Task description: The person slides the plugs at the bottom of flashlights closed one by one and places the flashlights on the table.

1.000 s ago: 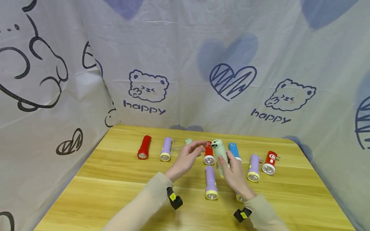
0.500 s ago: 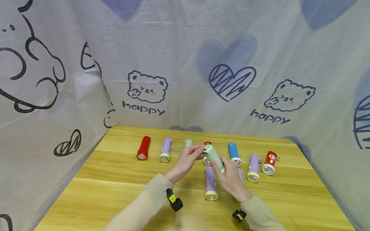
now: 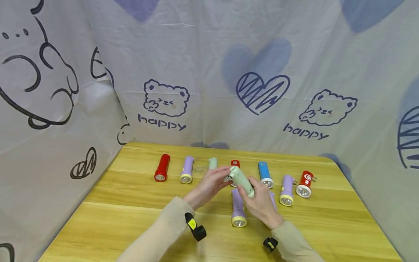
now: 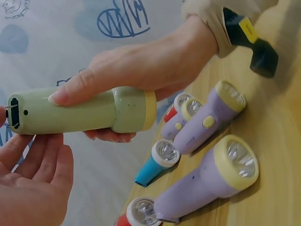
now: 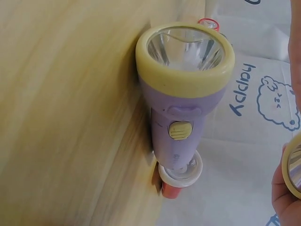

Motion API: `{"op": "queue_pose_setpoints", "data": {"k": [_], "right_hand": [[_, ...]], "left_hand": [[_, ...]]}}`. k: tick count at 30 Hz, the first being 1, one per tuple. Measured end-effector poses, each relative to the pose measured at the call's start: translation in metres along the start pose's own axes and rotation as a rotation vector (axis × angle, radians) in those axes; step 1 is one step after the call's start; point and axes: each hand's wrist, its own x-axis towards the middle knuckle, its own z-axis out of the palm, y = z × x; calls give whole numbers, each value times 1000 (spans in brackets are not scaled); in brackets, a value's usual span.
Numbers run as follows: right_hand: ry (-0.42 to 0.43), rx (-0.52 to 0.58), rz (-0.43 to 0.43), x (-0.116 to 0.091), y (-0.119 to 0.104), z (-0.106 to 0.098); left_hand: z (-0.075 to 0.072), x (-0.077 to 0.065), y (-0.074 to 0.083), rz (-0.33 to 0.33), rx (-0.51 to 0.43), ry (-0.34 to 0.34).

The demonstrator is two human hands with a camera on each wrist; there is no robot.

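Observation:
My right hand [image 3: 262, 205] grips a pale green flashlight [image 3: 241, 182] above the table, its tail tilted up to the left. In the left wrist view, the right thumb lies along the green barrel, and a slot with metal prongs [image 4: 14, 113] shows at the tail. My left hand [image 3: 208, 185] is at that tail, fingertips touching underneath and one digit at the slot, partly cut off by the frame. Below the hands, a purple flashlight [image 3: 238, 207] with a yellow rim lies on the table. Another purple flashlight [image 3: 273, 200] is mostly hidden behind the right hand.
Along the back lie a red flashlight [image 3: 162, 167], a purple one [image 3: 187, 169], a green one [image 3: 213, 163], a red one [image 3: 235, 163] partly hidden, and a blue one [image 3: 263, 173]. Farther right are a purple flashlight [image 3: 287, 189] and a red flashlight [image 3: 304, 183] with prongs out. Printed cloth hangs behind.
The green flashlight has tilted from near upright toward the left hand, which has moved from apart to touching its tail. Its prongs now stick out there. The flashlights on the table stay put.

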Motion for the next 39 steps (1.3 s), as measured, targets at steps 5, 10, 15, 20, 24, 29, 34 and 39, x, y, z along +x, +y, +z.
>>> {"op": "queue_pose_setpoints", "data": {"k": [5, 10, 15, 20, 24, 29, 34, 39], "right_hand": [[14, 31, -1, -1, 1, 0], [0, 38, 31, -3, 1, -1], [-29, 37, 91, -4, -1, -3], [-40, 37, 116, -5, -1, -2], [-34, 50, 116, -6, 0, -1], [-39, 110, 102, -7, 1, 3], [-47, 158, 105, -7, 2, 4], [-52, 169, 95, -8, 3, 5]], "left_hand": [[1, -4, 0, -28, -110, -29], [1, -7, -3, -52, -157, -31], [0, -9, -7, -59, -181, -21], [2, -10, -12, -70, -236, -4], [4, -11, -16, -83, -292, 17], [4, -12, -21, -84, -311, 35], [2, -12, -22, -85, -309, 35], [1, -12, -22, -94, -296, 44]]}}
